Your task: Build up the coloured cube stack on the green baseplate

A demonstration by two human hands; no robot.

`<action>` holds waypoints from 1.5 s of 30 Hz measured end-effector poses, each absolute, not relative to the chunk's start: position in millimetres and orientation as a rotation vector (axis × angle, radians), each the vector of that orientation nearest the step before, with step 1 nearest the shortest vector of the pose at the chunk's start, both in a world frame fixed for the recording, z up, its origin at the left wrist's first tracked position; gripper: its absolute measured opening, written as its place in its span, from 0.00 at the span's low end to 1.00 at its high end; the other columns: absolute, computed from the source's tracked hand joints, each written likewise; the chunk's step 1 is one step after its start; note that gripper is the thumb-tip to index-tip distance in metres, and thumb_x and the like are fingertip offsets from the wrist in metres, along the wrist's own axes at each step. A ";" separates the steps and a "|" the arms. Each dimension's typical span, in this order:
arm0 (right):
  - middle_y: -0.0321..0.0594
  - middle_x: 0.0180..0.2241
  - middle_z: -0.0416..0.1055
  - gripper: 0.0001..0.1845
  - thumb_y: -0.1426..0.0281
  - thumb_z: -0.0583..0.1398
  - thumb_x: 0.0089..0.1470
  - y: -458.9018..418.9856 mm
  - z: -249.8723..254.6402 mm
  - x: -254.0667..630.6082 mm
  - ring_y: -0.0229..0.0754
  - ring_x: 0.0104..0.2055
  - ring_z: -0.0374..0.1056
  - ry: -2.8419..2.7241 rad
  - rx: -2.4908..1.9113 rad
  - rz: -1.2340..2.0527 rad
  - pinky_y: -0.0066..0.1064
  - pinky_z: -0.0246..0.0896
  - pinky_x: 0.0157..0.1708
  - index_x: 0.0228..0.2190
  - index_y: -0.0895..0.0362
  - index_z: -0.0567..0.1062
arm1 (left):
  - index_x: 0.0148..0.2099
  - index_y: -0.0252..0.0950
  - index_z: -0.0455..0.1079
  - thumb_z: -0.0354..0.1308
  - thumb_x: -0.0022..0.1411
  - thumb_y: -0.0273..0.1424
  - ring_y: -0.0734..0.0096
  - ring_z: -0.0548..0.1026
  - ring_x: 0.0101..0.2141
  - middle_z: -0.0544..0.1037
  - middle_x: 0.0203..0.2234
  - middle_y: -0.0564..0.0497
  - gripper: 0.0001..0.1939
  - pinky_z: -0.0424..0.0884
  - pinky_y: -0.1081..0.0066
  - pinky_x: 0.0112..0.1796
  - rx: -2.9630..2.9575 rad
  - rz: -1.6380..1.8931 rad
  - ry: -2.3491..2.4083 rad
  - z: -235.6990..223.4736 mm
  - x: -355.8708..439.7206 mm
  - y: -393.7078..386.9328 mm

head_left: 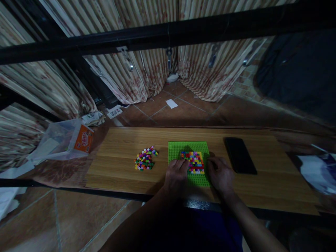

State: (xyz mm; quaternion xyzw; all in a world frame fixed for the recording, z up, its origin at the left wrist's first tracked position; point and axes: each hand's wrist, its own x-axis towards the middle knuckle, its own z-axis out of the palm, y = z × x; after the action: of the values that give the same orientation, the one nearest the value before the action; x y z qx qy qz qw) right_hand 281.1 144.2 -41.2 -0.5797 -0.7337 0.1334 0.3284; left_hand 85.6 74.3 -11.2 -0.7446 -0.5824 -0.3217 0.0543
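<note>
the block mosaic (195, 161) is sitting on the green baseplate (174, 147), toward the plate's right side, and the two hands are flanking it. the left hand (176, 174) is lying over the left part of the plate, its fingertips reaching the mosaic's near left edge and hiding part of it. the right hand (220, 175) is resting at the plate's right edge, its fingers curling inward just beside the mosaic.

grip state: the left fingers are lying close together, pointing far and right; the right thumb and forefinger are bending toward each other. whether either hand is clamping a block cannot be told (the fingers are covering that area).

key relation: the mosaic is lying directly right of the left fingertips and left of the right ones, so the left hand is being the nearer. its outline is appearing roughly square, so no long axis is standing out.

the loose blocks (144, 160) are lying in a pile on the wooden table (112, 140), left of the plate, on the left hand's side. a black flat device (240, 155) is lying to the right of the right hand.
</note>
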 end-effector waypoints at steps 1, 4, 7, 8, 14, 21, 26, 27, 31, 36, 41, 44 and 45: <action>0.45 0.38 0.77 0.15 0.63 0.54 0.61 144.2 -41.3 281.0 0.44 0.35 0.72 -1.921 -1.521 0.345 0.32 0.63 0.32 0.35 0.56 0.79 | 0.49 0.28 0.74 0.50 0.69 0.23 0.60 0.78 0.40 0.81 0.41 0.39 0.13 0.77 0.60 0.45 -2.262 -0.987 -1.769 -12.3 85.9 74.5; 0.45 0.38 0.76 0.16 0.63 0.54 0.61 144.5 -41.7 280.7 0.44 0.35 0.72 -1.917 -1.532 0.333 0.32 0.62 0.32 0.35 0.56 0.79 | 0.49 0.28 0.74 0.50 0.69 0.23 0.60 0.78 0.41 0.81 0.41 0.40 0.13 0.76 0.60 0.46 -2.271 -0.982 -1.767 -14.3 86.9 75.0; 0.46 0.38 0.76 0.16 0.63 0.53 0.61 145.4 -41.4 280.3 0.44 0.34 0.72 -1.918 -1.532 0.326 0.32 0.63 0.33 0.36 0.57 0.79 | 0.49 0.29 0.73 0.49 0.69 0.23 0.60 0.78 0.41 0.81 0.40 0.40 0.13 0.76 0.61 0.47 -2.264 -0.954 -1.803 -13.4 88.2 75.2; 0.46 0.38 0.76 0.16 0.63 0.53 0.61 145.6 -41.1 280.1 0.45 0.35 0.72 -1.921 -1.529 0.324 0.33 0.63 0.33 0.36 0.57 0.79 | 0.49 0.29 0.73 0.49 0.69 0.23 0.60 0.78 0.42 0.81 0.40 0.40 0.13 0.76 0.60 0.47 -2.267 -0.935 -1.823 -12.4 88.7 75.3; 0.45 0.37 0.75 0.15 0.63 0.53 0.61 146.6 -42.0 280.2 0.44 0.35 0.71 -1.951 -1.531 0.309 0.32 0.62 0.32 0.35 0.56 0.78 | 0.48 0.31 0.72 0.50 0.68 0.24 0.59 0.77 0.41 0.80 0.40 0.41 0.11 0.76 0.60 0.44 -2.365 -0.821 -1.963 -3.9 90.1 73.5; 0.45 0.38 0.76 0.16 0.60 0.54 0.61 146.6 -42.7 281.5 0.45 0.34 0.72 -1.969 -1.598 0.268 0.32 0.62 0.31 0.36 0.56 0.77 | 0.49 0.31 0.70 0.48 0.68 0.24 0.61 0.74 0.35 0.79 0.38 0.43 0.12 0.76 0.63 0.38 -2.318 -1.143 -1.870 4.3 85.7 69.7; 0.45 0.37 0.76 0.17 0.59 0.54 0.61 144.4 -39.6 280.9 0.44 0.33 0.72 -1.981 -1.661 0.215 0.31 0.60 0.29 0.36 0.56 0.77 | 0.47 0.32 0.70 0.48 0.68 0.25 0.63 0.74 0.34 0.79 0.36 0.45 0.10 0.75 0.64 0.36 -2.388 -1.179 -1.930 12.6 83.7 69.6; 0.45 0.37 0.76 0.17 0.59 0.54 0.61 144.2 -39.3 281.1 0.45 0.33 0.72 -1.980 -1.674 0.208 0.31 0.60 0.28 0.37 0.56 0.78 | 0.47 0.32 0.70 0.48 0.68 0.24 0.63 0.74 0.34 0.79 0.36 0.45 0.11 0.75 0.64 0.37 -2.396 -1.180 -1.941 13.3 83.4 69.9; 0.45 0.37 0.76 0.17 0.59 0.54 0.61 145.6 -41.3 283.1 0.45 0.34 0.72 -1.989 -1.631 0.186 0.32 0.61 0.29 0.37 0.56 0.78 | 0.48 0.33 0.71 0.50 0.67 0.24 0.62 0.76 0.37 0.80 0.39 0.44 0.11 0.76 0.63 0.40 -2.457 -1.113 -1.976 11.4 82.2 72.8; 0.45 0.36 0.76 0.18 0.58 0.54 0.60 150.0 -47.7 285.4 0.43 0.31 0.71 -1.991 -1.622 0.146 0.32 0.59 0.27 0.37 0.56 0.79 | 0.50 0.34 0.73 0.50 0.68 0.26 0.62 0.78 0.40 0.81 0.40 0.44 0.13 0.77 0.62 0.44 -2.355 -1.176 -1.950 7.1 78.0 67.6; 0.46 0.36 0.77 0.19 0.58 0.54 0.59 153.6 -52.0 283.6 0.44 0.29 0.69 -1.951 -1.601 0.121 0.32 0.57 0.26 0.35 0.55 0.79 | 0.50 0.37 0.74 0.50 0.68 0.26 0.63 0.78 0.43 0.81 0.40 0.46 0.14 0.75 0.63 0.47 -2.114 -1.187 -2.128 17.1 36.8 56.8; 0.46 0.37 0.77 0.18 0.59 0.54 0.59 154.4 -52.5 281.0 0.43 0.28 0.69 -1.942 -1.604 0.105 0.32 0.56 0.25 0.35 0.55 0.80 | 0.52 0.36 0.74 0.51 0.67 0.26 0.59 0.77 0.48 0.81 0.45 0.43 0.15 0.72 0.62 0.50 -1.817 -0.856 -2.467 27.5 -5.0 68.4; 0.46 0.37 0.77 0.18 0.60 0.54 0.59 154.6 -52.5 280.2 0.42 0.28 0.69 -1.936 -1.603 0.098 0.32 0.55 0.26 0.34 0.55 0.80 | 0.53 0.36 0.74 0.49 0.68 0.28 0.60 0.76 0.49 0.80 0.46 0.43 0.16 0.71 0.64 0.50 -1.766 -0.657 -2.586 30.7 -17.8 75.4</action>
State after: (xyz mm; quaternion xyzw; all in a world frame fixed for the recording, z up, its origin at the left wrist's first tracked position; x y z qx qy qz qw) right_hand 280.2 154.6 -52.5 -0.6063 -0.7323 0.0370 0.3079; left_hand -17.8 75.4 30.7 -0.5518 -0.8078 -0.2051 -0.0288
